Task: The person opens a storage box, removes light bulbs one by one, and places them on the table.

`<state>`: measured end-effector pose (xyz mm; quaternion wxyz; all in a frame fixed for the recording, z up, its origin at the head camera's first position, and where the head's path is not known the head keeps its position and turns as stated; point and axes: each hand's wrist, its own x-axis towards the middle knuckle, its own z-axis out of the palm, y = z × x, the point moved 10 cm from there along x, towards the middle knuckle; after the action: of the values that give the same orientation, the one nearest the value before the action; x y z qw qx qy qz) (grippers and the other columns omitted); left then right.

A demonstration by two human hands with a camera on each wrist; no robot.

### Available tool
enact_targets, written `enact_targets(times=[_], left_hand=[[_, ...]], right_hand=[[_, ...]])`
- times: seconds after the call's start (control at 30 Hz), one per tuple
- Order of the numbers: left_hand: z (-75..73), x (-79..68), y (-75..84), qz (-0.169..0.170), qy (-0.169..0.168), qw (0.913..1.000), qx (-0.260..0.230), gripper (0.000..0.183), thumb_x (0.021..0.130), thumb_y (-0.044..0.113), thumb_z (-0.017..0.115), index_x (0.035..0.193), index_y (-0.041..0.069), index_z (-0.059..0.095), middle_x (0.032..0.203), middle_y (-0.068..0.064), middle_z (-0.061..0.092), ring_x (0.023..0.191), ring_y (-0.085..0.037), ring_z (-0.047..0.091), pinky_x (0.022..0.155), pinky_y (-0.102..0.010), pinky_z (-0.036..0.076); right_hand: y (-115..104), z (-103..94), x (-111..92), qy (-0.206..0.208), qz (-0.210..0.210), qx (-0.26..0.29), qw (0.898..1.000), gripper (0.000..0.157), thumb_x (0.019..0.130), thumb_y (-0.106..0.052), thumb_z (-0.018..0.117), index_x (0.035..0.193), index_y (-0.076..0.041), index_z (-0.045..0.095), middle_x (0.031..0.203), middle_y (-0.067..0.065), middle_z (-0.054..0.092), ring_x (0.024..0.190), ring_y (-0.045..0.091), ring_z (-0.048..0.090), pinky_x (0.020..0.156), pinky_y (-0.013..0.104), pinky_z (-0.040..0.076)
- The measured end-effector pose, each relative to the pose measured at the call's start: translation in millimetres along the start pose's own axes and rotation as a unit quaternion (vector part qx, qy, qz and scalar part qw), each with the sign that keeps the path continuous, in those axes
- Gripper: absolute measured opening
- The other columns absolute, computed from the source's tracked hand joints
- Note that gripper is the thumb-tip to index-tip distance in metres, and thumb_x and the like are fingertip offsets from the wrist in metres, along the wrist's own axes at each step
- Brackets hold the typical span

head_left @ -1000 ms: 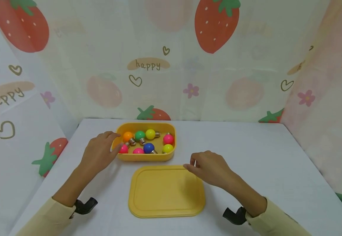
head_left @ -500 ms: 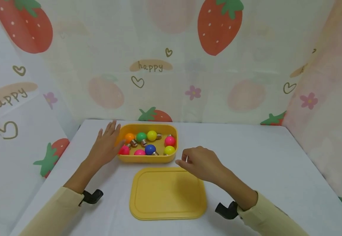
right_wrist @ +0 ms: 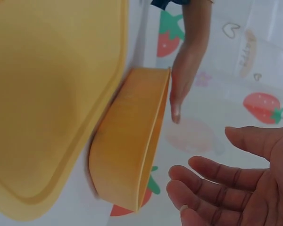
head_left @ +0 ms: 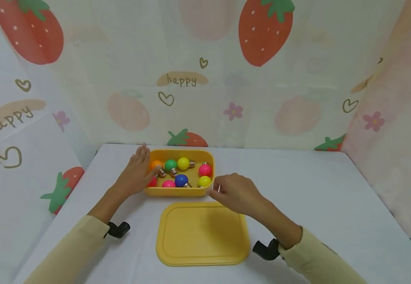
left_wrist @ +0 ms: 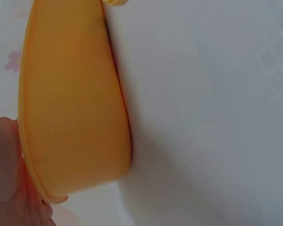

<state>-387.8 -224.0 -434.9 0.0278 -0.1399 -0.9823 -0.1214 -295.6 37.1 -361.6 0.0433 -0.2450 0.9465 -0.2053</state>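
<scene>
A yellow box (head_left: 177,192) stands on the white table, holding several small coloured light bulbs, among them a blue bulb (head_left: 181,180), a green bulb (head_left: 171,165) and a pink bulb (head_left: 205,170). At its left end is my left hand (head_left: 134,173), fingers extended and thumb over the rim, partly covering an orange bulb (head_left: 155,164). Whether it touches the box is unclear. My right hand (head_left: 238,195) hovers near the box's front right corner with loosely bent fingers and nothing in them. Beneath it lies a flat yellow lid (head_left: 202,234).
White cloth covers the table (head_left: 297,189). A strawberry-printed curtain (head_left: 258,106) rises behind the table and along both sides. A black curved wrist mount (head_left: 119,230) sits on the left wrist, with another mount (head_left: 266,250) on the right.
My left hand has straightened its fingers and moved right, further along the box's left end. My right hand has shifted left, closer to the box. Box and lid keep their places.
</scene>
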Motion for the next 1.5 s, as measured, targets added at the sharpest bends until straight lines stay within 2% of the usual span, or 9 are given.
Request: enact_targets(times=[0.27,0.53,0.83,1.03,1.27,1.5], left_hand=[[9.1,1.0,-0.7,0.012,-0.02,0.9997,0.011,0.072,0.112,0.036,0.032,0.156,-0.015,0.005,0.166,-0.03,-0.005,0.153,-0.045,-0.003,0.122,-0.059,0.005],[9.3,0.5,2.1,0.01,-0.032,0.9994,0.001,0.068,0.111,0.03,0.032,0.155,-0.016,0.007,0.165,-0.031,-0.002,0.153,-0.045,-0.001,0.122,-0.058,0.004],[10.3,1.7,-1.9,0.015,-0.012,0.9997,-0.012,0.065,0.112,0.028,0.03,0.155,-0.017,0.009,0.165,-0.03,0.002,0.153,-0.046,0.002,0.122,-0.059,0.006],[14.6,3.5,-3.4,0.012,-0.004,0.9999,-0.011,0.065,0.112,0.029,0.028,0.155,-0.016,0.01,0.166,-0.03,0.003,0.154,-0.044,0.002,0.123,-0.056,0.005],[15.4,2.8,-2.4,0.007,0.01,0.9996,-0.025,0.063,0.111,0.026,0.029,0.154,-0.017,0.012,0.165,-0.03,0.006,0.154,-0.045,0.003,0.123,-0.056,0.005],[12.8,1.5,-3.5,0.011,0.023,0.9994,-0.023,0.062,0.111,0.025,0.028,0.155,-0.016,0.012,0.165,-0.03,0.008,0.154,-0.044,0.005,0.123,-0.055,0.007]], right_hand=[[2,5.4,8,-0.012,0.003,0.015,1.0,0.023,0.097,-0.035,0.069,0.088,-0.014,0.071,0.056,-0.003,0.053,0.054,0.015,0.051,0.048,0.023,0.044],[1,8.6,14,-0.012,-0.007,0.021,1.0,0.023,0.096,-0.036,0.07,0.086,-0.015,0.07,0.059,-0.005,0.054,0.058,0.014,0.052,0.05,0.025,0.045],[-3,12.7,19,-0.011,-0.013,0.03,0.999,0.024,0.096,-0.037,0.07,0.088,-0.014,0.072,0.058,-0.005,0.054,0.059,0.014,0.052,0.05,0.025,0.043],[-7,16.7,25,-0.004,-0.041,0.041,0.998,0.021,0.096,-0.035,0.071,0.091,-0.014,0.074,0.069,-0.007,0.061,0.066,0.013,0.054,0.054,0.026,0.046],[-13,23.4,39,0.015,-0.075,0.06,0.995,0.019,0.098,-0.031,0.07,0.09,-0.015,0.074,0.073,-0.006,0.064,0.064,0.012,0.055,0.054,0.026,0.046],[-17,26.8,60,0.039,-0.08,0.061,0.994,0.018,0.097,-0.029,0.071,0.094,-0.011,0.074,0.078,-0.005,0.067,0.068,0.01,0.058,0.06,0.026,0.049]])
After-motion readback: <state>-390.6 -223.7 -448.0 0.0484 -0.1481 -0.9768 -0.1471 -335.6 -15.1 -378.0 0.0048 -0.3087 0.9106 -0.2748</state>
